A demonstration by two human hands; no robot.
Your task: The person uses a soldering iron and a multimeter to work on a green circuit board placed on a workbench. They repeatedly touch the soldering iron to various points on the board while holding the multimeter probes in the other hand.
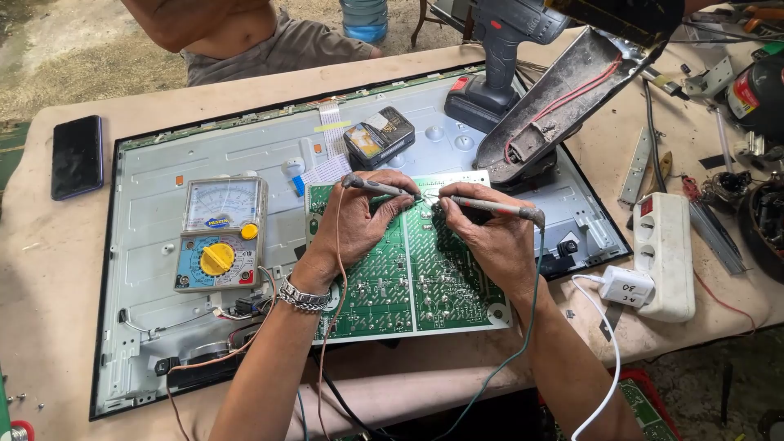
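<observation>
You are in the probing step — your left hand [353,222] and right hand [487,233] each pinch a thin grey meter probe [377,187] closed in the fingers, tips on the green circuit board [425,282] — next, I judge, hold both tips steady and read the grey analog multimeter with the yellow dial [220,235].

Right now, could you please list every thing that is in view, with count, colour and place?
circuit board: one, green, on the panel, under both hands
panel: one, grey metal, flat on the table
table: one, beige
analog meter: one, grey with yellow dial, left of board
phone: one, black, far left
battery pack: one, black, above board
cordless drill: one, dark, top centre
power strip: one, white, right
charger: one, white, beside strip
left hand: holds a probe
right hand: holds a second probe
</observation>
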